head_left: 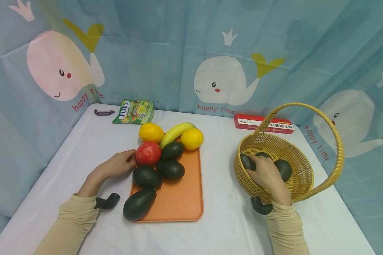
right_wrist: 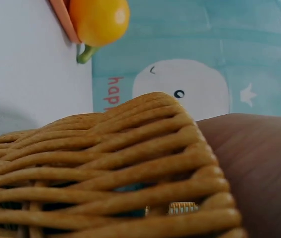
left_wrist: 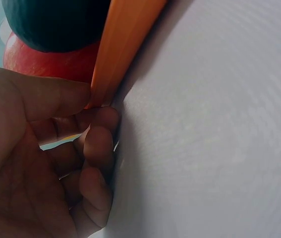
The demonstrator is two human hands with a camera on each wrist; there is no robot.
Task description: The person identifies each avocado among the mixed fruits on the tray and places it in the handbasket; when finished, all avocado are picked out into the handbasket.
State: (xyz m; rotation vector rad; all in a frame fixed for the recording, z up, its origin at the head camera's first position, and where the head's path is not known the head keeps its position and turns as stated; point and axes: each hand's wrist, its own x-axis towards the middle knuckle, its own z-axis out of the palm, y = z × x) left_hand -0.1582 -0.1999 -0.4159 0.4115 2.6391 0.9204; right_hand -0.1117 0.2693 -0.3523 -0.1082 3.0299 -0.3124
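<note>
At the left edge of the orange tray [head_left: 186, 198], my left hand [head_left: 117, 165] pinches the rim between thumb and fingers, close beside a red pomegranate [head_left: 148, 153]. The left wrist view shows the thumb [left_wrist: 63, 98] against the tray's rim [left_wrist: 123, 47]. Several dark green avocados [head_left: 146, 177] lie on the tray's left part and middle. My right hand [head_left: 267, 173] reaches into a wicker basket [head_left: 242, 182] and grips a dark avocado [head_left: 248, 162] by its left wall. Another avocado [head_left: 284, 170] sits right of that hand. In the right wrist view the basket's weave [right_wrist: 105, 173] hides the fingers.
At the tray's far end are two yellow-orange round fruits [head_left: 151, 132] and a banana [head_left: 175, 134]. Behind lie a green candy bag [head_left: 134, 112] and a purple-wrapped candy [head_left: 104, 112]. A red box [head_left: 249, 122] lies behind the basket, whose tall handle [head_left: 339, 156] arches over its right side.
</note>
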